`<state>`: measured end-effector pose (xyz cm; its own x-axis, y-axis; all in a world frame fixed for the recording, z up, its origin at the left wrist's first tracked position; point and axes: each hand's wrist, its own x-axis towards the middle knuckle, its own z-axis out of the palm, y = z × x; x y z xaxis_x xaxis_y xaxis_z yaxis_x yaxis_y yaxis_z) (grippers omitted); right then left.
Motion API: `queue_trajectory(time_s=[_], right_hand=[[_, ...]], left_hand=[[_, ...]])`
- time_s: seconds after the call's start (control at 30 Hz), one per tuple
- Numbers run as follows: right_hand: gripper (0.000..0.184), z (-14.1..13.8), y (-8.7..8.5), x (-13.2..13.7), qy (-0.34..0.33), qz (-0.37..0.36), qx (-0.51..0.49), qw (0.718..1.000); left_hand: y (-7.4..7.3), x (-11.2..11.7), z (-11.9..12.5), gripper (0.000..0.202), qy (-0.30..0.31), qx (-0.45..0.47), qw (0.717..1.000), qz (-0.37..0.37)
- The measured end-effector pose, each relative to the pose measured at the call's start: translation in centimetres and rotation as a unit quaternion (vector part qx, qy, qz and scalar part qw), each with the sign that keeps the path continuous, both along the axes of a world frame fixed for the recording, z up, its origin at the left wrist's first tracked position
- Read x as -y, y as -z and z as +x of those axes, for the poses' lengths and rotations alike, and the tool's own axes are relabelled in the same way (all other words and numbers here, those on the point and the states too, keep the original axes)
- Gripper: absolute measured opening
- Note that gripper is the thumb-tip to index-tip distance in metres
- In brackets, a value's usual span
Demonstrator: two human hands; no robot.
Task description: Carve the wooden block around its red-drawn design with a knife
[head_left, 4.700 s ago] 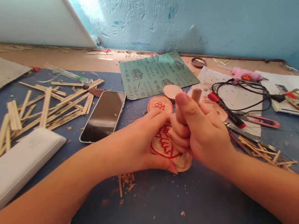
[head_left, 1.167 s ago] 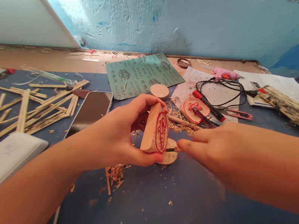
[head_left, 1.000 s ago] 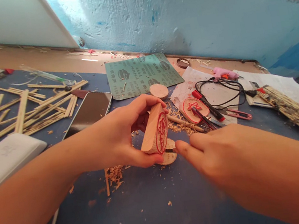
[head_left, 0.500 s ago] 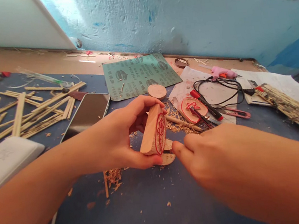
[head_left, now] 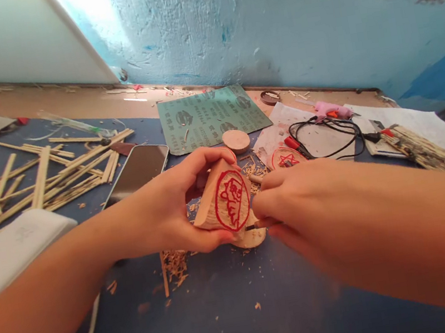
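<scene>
My left hand [head_left: 183, 198] is closed round a pale wooden block [head_left: 233, 201], thumb at its lower edge and fingers over the top. A red oval with a red figure inside marks the block's cut face, which is turned toward me. In my right hand [head_left: 296, 202] is a slim carving tool [head_left: 253, 227]; only its dark tip and a bit of its shank show, close to the block's lower right edge. Beneath the block a round wood slice [head_left: 251, 239] lies on the dark blue mat [head_left: 214, 325]. Wood shavings [head_left: 176, 266] are scattered around.
Wooden sticks [head_left: 45, 180], a phone [head_left: 138, 168] and a white power bank [head_left: 20, 249] lie to the left. Behind are green sandpaper [head_left: 210, 118] and another wood disc [head_left: 236, 140]. On the right are a black cable [head_left: 327, 133], a pink glue gun [head_left: 329, 110] and a rough stick bundle [head_left: 427, 151].
The block has turned so its red-marked face shows more fully. My right hand has shifted beside it, and the carving tool's tip now shows. The view has moved slightly.
</scene>
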<state>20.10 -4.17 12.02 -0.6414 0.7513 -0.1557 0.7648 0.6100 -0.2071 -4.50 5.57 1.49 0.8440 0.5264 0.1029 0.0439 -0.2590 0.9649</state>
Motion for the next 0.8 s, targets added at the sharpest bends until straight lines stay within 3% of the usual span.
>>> queue_trajectory(time_s=[0.13,0.23,0.43,0.63,0.8], right_hand=[[0.014,0.3,-1.6,0.0,0.089,-0.094,-0.127,0.983],[0.009,0.5,-1.4,-0.3,0.101,-0.147,-0.195,0.964],[0.007,1.2,0.2,-0.9,0.056,-0.022,-0.214,0.975],[0.011,1.4,0.5,-1.4,0.028,-0.031,-0.207,0.977],[0.017,1.0,0.8,-1.4,0.018,-0.039,-0.187,0.981]], left_hand=[[-0.5,0.0,-0.1,0.096,0.005,-0.023,1.000,-0.002],[-0.8,0.0,-0.1,0.096,0.002,-0.031,0.999,0.010],[-1.0,0.0,-0.5,0.093,-0.002,-0.042,0.999,0.028],[-0.9,0.2,-0.6,0.093,-0.017,-0.057,0.997,0.056],[-0.7,-0.2,-0.5,0.100,0.004,-0.043,0.999,0.010]])
